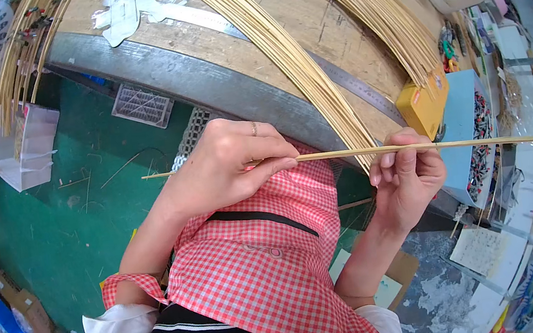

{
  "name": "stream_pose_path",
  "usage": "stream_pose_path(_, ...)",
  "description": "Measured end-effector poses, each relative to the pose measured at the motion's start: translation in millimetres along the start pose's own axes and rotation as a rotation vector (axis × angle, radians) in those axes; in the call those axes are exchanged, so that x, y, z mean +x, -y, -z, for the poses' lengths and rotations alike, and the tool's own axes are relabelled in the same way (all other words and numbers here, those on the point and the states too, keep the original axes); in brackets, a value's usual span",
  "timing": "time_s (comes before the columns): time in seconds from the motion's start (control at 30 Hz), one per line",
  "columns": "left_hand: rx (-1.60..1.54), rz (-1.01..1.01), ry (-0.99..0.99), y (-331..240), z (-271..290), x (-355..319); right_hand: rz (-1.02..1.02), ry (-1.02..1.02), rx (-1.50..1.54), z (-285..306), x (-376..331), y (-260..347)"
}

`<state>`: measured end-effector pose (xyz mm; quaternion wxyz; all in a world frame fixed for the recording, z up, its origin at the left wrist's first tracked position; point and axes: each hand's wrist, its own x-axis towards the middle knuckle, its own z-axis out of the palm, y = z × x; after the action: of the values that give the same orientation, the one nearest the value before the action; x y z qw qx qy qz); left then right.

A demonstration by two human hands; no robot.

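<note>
A long, thin bamboo stick [339,153] runs nearly level across my lap, in front of a red checked apron. My left hand [235,160] is closed around it, thumb against the fingers, with a short end poking out on the left. Farther right, my right hand [410,173] pinches the same stick between thumb and fingers, and its long end reaches toward the right rim. Just beyond my right hand, a bundle of similar sticks [292,60] lies across the workbench [177,63], its near ends overhanging the edge.
Another stick bundle [367,9] lies farther right, with a metal ruler [354,88] between the two. A yellow box [423,107] and a blue bin [459,139] of small red and black parts stand at right. Left, a white container [26,152] stands by more sticks above the green floor [86,239].
</note>
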<state>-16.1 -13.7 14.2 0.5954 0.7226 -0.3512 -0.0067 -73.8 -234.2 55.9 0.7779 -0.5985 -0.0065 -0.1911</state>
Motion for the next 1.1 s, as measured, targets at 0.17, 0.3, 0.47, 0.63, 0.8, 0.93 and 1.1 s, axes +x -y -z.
stream_pose_path(0.17, 0.030, 0.007, 0.025, -1, 2, 0, -0.083, 0.038, -0.189, -8, -3, -2)
stream_pose_path(0.3, 0.018, 0.015, 0.049, -1, 3, 1, -0.067, -0.001, -0.120, -9, -5, -8)
stream_pose_path(0.47, -0.195, 0.067, 0.066, 4, 0, 1, 0.022, 0.071, -0.151, -5, -6, -4)
stream_pose_path(0.63, -0.426, 0.298, 0.202, -2, 1, 3, 0.040, 0.157, -0.164, -7, -7, 2)
stream_pose_path(0.8, -0.326, 0.221, 0.186, -1, 2, 7, 0.077, 0.335, -0.338, 0, 7, 11)
stream_pose_path(0.93, -0.295, 0.257, 0.042, -5, 7, 5, 0.028, -0.004, -0.549, 43, 24, 43)
stream_pose_path(1.1, -0.275, 0.224, -0.094, 5, 19, -2, 0.158, -0.517, -1.030, 206, 74, 103)
